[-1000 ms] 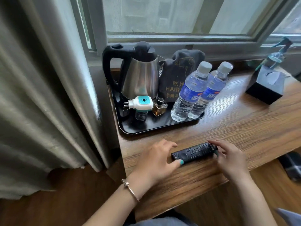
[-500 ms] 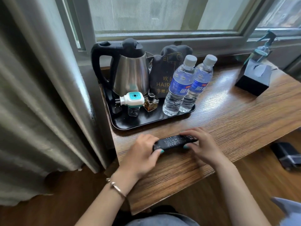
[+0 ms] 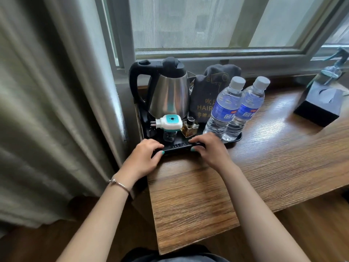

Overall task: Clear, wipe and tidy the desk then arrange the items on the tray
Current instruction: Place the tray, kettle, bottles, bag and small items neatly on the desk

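Both hands are on the slim black remote control point(image 3: 176, 146), which sits along the front edge of the shiny black plastic tray point(image 3: 238, 137) on the wooden bench point(image 3: 264, 167). Left hand point(image 3: 144, 157) fingers curl round its left end, right hand point(image 3: 209, 148) fingers curl round the right end.

Tabletop point(image 3: 264, 167): bare wood from 3 to 6 o'clock of the tray point(image 3: 238, 138), open to a hand from the near edge. Tray interior crowded: kettle point(image 3: 170, 99) at 11 o'clock, dark pouch point(image 3: 205, 95) at 12, two water bottles point(image 3: 232, 108) at 2, plug-in device point(image 3: 168, 122) and small perfume bottle point(image 3: 189, 127) just behind the near rim. Near rim occupied by the remote point(image 3: 177, 146), held at both ends by the left hand point(image 3: 143, 159) and right hand point(image 3: 209, 150). Curtain point(image 3: 56, 110) closes the 9 o'clock side; window frame point(image 3: 217, 53) closes 12. Black box point(image 3: 319, 108) and spray bottle point(image 3: 334, 69) stand at 2 o'clock, well apart from the tray.
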### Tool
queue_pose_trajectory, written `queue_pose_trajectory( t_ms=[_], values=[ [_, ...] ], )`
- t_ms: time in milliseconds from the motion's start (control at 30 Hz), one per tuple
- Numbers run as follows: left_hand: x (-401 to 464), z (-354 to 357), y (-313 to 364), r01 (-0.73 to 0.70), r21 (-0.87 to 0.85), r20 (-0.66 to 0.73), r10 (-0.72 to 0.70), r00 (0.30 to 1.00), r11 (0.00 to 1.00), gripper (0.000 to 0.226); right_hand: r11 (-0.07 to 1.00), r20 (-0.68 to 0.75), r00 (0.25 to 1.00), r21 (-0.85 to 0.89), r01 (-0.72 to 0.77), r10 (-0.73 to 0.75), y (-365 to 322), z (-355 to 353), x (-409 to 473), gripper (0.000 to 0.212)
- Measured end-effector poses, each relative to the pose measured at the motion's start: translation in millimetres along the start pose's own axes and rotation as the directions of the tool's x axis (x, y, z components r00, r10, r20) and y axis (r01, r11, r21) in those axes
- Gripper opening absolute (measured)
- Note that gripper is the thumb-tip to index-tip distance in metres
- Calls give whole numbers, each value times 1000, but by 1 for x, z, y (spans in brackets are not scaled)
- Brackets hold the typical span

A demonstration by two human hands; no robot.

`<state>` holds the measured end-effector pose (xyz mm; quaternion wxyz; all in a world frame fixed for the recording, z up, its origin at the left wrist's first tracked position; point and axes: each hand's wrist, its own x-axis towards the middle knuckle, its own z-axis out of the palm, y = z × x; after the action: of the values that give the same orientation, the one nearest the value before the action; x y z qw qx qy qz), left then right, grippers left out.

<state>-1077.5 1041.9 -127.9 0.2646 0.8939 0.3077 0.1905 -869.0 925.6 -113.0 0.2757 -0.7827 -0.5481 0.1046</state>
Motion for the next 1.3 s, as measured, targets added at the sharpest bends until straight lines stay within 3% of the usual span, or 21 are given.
queue_pose_trajectory(
  t_ms=[167, 300, 433, 567, 733, 833, 900, 1033, 1133, 1300],
  values=[
    [-16, 16, 13, -23, 253, -77, 43, 996, 967, 31, 997, -5, 1000, -74, 9, -9, 4, 16, -9, 32],
    [-32, 34, 27, 107, 390, -94, -76, 993, 915, 55, 922, -12, 997, -381, 68, -79, 5, 32, -27, 52],
    [-29, 42, 38, 233, 430, -83, -219, 972, 872, 75, 869, 84, 995, -495, -12, 62, 0, 43, -37, 67],
    [-22, 41, 49, 299, 408, 0, -327, 945, 863, 86, 900, 170, 973, -431, -71, 158, -15, 34, -36, 72],
    [-31, 46, 78, 100, 289, 317, -193, 928, 952, 82, 914, 261, 909, -334, -231, 325, -14, -7, -74, 85],
    [-20, 48, 107, 64, 240, 601, -200, 774, 969, 80, 861, 465, 726, -298, -412, 508, 0, -43, -105, 89],
    [-8, 53, 135, 22, 212, 708, -169, 686, 977, 79, 813, 495, 649, -280, -510, 578, 15, -68, -121, 87],
    [16, 73, 205, -159, 182, 791, -48, 610, 970, 77, 783, 394, 683, -204, -588, 616, 54, -118, -149, 80],
    [39, 97, 260, -219, 199, 822, -41, 568, 955, 74, 757, 340, 691, -115, -643, 638, 99, -157, -169, 79],
    [81, 145, 349, -232, 165, 797, 9, 604, 959, 70, 725, 281, 676, -136, -675, 682, 188, -235, -197, 78]
  ],
)
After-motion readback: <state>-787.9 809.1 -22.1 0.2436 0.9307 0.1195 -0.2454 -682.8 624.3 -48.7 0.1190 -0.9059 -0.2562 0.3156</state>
